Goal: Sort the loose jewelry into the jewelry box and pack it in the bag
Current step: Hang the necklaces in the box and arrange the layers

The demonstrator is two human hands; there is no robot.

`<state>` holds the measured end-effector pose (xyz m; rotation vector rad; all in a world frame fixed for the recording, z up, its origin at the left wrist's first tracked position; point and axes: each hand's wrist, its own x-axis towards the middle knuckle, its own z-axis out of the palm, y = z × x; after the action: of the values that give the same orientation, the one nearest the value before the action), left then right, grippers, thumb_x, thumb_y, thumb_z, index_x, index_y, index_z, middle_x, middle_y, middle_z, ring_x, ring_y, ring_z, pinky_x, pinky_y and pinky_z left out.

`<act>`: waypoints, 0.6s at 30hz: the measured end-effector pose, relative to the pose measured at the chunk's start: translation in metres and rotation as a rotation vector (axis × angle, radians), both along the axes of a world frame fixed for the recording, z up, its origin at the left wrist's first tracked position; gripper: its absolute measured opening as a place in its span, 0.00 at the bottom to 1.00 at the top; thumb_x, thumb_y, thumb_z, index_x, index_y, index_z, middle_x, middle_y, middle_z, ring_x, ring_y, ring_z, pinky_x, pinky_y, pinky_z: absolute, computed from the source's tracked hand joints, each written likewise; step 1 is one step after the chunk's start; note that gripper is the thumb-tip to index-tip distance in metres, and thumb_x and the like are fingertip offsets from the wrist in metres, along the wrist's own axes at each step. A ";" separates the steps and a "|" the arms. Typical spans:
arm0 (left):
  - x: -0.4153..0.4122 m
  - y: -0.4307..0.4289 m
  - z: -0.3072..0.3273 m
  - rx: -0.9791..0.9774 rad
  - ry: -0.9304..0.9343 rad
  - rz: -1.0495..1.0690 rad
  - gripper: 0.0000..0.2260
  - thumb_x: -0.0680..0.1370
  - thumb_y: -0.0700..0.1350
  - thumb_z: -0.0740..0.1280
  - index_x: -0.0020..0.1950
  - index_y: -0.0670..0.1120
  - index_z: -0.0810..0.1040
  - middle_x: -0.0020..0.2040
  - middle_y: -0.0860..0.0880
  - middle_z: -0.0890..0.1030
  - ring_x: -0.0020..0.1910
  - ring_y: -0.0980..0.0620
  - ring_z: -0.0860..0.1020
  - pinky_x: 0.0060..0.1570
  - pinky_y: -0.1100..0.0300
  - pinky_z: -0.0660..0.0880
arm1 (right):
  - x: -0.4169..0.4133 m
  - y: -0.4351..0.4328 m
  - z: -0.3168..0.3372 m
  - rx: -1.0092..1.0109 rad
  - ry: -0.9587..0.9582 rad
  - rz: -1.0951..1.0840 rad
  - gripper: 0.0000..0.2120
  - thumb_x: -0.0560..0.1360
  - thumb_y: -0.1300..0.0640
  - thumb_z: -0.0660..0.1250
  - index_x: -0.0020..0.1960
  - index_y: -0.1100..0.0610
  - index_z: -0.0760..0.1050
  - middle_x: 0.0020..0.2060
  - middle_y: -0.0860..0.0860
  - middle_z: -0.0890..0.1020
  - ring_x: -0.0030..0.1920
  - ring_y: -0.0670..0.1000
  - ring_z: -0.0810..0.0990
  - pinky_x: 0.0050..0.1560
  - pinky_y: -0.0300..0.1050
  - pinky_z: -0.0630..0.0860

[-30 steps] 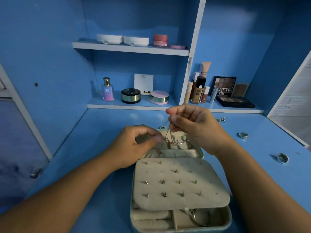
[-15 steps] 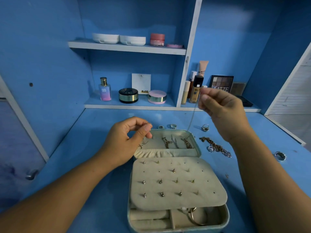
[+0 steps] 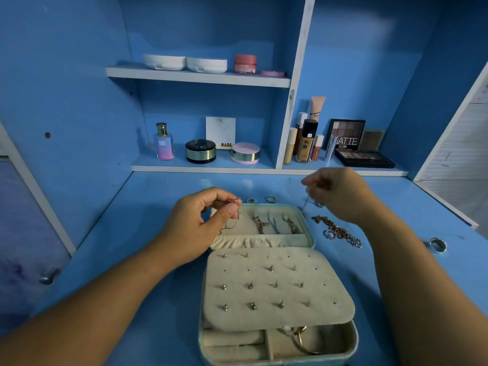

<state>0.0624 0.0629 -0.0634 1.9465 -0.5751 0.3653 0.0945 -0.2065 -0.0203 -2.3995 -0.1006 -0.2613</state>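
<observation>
Left grip [image 3: 195, 225] pinches a thin gold chain [image 3: 235, 224] above the far-left corner of the open mint-green, cream-lined jewelry box [image 3: 313, 240] on the blue bench [image 3: 148, 233], while right grip [image 3: 335, 196] pinches a fine silvery chain [image 3: 305, 203] dangling just off the box's far-right corner.

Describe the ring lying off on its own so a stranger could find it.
Start at the open jewelry box on the blue desk. Look right, past the tangled chain beside it, to the desk's right edge. The ring lies there alone, a wide silver band, while the other rings sit close by the box.
</observation>
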 end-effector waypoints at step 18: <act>0.000 0.001 0.010 0.274 -0.504 0.134 0.07 0.78 0.47 0.66 0.51 0.48 0.83 0.46 0.54 0.79 0.48 0.54 0.76 0.48 0.51 0.74 | -0.026 0.076 -0.012 0.018 -0.016 0.540 0.07 0.73 0.52 0.71 0.51 0.46 0.79 0.48 0.42 0.79 0.48 0.40 0.77 0.48 0.34 0.73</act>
<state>0.0619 0.0644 -0.0530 2.1690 -0.8536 0.9186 0.0682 -0.1307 -0.0319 -2.2515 -0.7337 -0.0274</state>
